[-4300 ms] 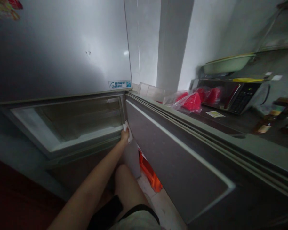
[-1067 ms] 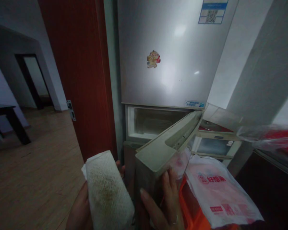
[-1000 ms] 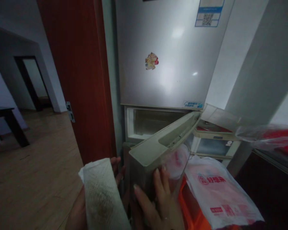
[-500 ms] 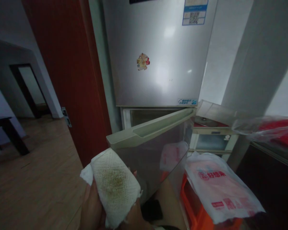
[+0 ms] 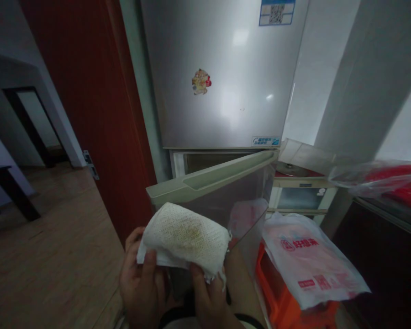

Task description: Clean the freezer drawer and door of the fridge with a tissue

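Note:
A folded white cloth (image 5: 187, 235) with a brownish stain on its upper face is held between both hands. My left hand (image 5: 140, 274) grips its left end, thumb on the near side. My right hand (image 5: 210, 292) pinches its lower right part, where loose threads hang. Just behind the cloth stands the lower fridge door (image 5: 208, 180), swung partly outward, with a pale green top edge and a recessed handle. The upper fridge door (image 5: 226, 82) is closed and carries a sticker (image 5: 201, 82).
A white plastic bag with red print (image 5: 315, 260) lies on an orange stool (image 5: 277, 292) at the right. Beyond are a small cabinet (image 5: 299, 196) and red items in clear plastic (image 5: 397, 183). At the left stand a red-brown door (image 5: 99, 100) and a dark table (image 5: 13, 187).
The cloth has turned from upright to lying crosswise, and both hands now show more fully below it. The view has shifted slightly.

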A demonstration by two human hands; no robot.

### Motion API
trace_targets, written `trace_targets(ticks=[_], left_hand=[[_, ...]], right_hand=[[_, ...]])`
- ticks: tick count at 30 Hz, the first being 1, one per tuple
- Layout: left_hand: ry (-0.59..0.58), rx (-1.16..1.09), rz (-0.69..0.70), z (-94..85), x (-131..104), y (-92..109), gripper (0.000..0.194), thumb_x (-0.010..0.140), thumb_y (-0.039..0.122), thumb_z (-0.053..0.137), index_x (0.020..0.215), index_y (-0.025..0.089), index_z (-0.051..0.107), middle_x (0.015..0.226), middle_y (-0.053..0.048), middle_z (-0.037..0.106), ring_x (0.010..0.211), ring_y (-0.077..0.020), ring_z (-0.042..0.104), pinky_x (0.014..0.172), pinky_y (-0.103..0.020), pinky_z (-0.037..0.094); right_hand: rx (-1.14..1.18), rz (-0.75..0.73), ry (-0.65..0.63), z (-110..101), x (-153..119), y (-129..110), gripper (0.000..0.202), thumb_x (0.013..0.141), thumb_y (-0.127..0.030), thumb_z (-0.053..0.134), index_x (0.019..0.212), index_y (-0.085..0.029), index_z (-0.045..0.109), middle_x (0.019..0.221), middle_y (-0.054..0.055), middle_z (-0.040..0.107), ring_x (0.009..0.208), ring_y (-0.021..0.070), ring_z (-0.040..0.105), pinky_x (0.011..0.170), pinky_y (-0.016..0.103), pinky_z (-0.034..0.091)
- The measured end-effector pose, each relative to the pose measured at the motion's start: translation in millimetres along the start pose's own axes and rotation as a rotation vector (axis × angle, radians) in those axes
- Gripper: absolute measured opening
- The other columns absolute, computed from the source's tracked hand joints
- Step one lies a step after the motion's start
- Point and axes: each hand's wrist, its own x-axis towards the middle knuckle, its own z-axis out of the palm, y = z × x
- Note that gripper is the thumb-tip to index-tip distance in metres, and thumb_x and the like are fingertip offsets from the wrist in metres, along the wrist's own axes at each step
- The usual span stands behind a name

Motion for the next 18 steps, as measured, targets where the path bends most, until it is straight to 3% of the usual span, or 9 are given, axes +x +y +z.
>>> trace_targets(ticks=[4,7,10,13,18], left_hand=[[0.005,0.144,-0.042,-4.8,-12,2,0.032,0.064,0.049,0.076,0.074,0.022,0.061,0.065,0.001,0.064,0.06,-0.0168,0.062,0.055,-0.023,0.052],[-0.04,0.178,-0.129,-1.2,-22,5,0.029,0.064,0.044,0.075,0.077,0.022,0.063,0.064,0.001,0.066,0.058,-0.0175,0.064,0.051,-0.023,0.05],[-0.078,0.204,-0.178,4.0,-28,6,0.031,0.061,0.042,0.076,0.08,0.022,0.063,0.063,0.001,0.067,0.057,-0.018,0.065,0.049,-0.022,0.049],[-0.104,0.222,-0.195,8.1,-32,3,0.032,0.057,0.04,0.078,0.078,0.021,0.063,0.06,0.002,0.066,0.054,-0.0172,0.063,0.05,-0.023,0.05],[-0.211,0.196,-0.233,11.2,-33,1,0.025,0.057,0.037,0.081,0.066,0.022,0.062,0.053,0.001,0.062,0.061,-0.0219,0.067,0.06,-0.029,0.057]], right_hand=[[0.381,0.429,0.029,-12,33,-21,0.027,0.085,-0.042,0.068,0.093,-0.016,0.074,0.081,0.006,0.072,0.069,0.016,0.07,0.061,0.02,0.057],[0.747,0.679,0.094,-13,44,-32,0.045,0.073,-0.052,0.077,0.098,-0.015,0.071,0.087,0.008,0.073,0.073,0.0193,0.071,0.065,0.026,0.059],[0.862,0.755,0.158,-7,38,-32,0.056,0.071,-0.059,0.075,0.104,-0.015,0.067,0.088,0.009,0.072,0.076,0.0205,0.07,0.07,0.031,0.06],[0.786,0.787,0.235,-1,24,-24,0.053,0.072,-0.057,0.075,0.104,-0.016,0.066,0.084,0.009,0.072,0.073,0.0195,0.07,0.071,0.031,0.06],[0.65,0.76,0.329,-1,19,-15,0.042,0.069,-0.052,0.079,0.088,-0.016,0.067,0.078,0.007,0.072,0.072,0.0189,0.07,0.064,0.026,0.059]])
